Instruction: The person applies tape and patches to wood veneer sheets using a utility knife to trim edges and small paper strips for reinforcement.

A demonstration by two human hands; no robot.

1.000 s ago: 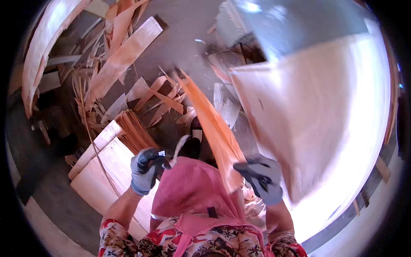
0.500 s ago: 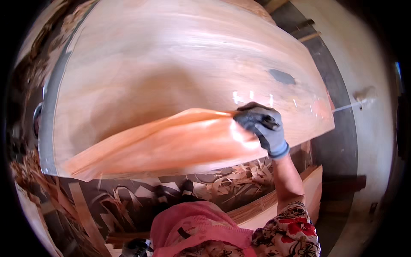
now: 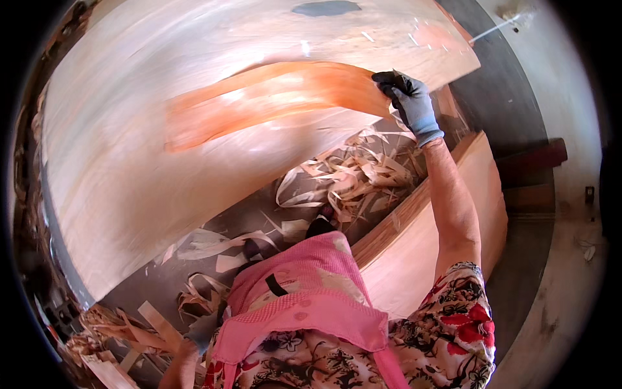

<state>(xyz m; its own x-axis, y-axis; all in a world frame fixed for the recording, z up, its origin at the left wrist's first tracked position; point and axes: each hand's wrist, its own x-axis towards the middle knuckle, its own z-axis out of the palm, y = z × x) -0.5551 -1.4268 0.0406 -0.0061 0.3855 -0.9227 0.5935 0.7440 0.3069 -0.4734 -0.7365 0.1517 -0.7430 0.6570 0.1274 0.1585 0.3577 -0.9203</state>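
In my right hand (image 3: 408, 104), which wears a grey glove with dark fingertips, is pinched the right end of a thin orange wood veneer sheet (image 3: 278, 97). The sheet bows upward and stretches left over a broad stack of pale wood veneer (image 3: 149, 162), casting a faint shadow at its upper edge. Low on the left, beside my pink apron (image 3: 304, 298), my left hand (image 3: 202, 329) hangs in a glove. Its fingers are hidden, and it is away from the veneer.
Curled veneer scraps (image 3: 363, 168) litter the floor between the stack and me. A second thick veneer stack (image 3: 421, 240) stands close on my right. More scraps (image 3: 123, 330) lie at lower left. A dark grey patch (image 3: 326, 8) marks the far part of the big stack.
My view has turned, so the big stack sits higher and tilted. The veneer's left end has moved away from the stack's near edge, with my right hand still gripping its right end.
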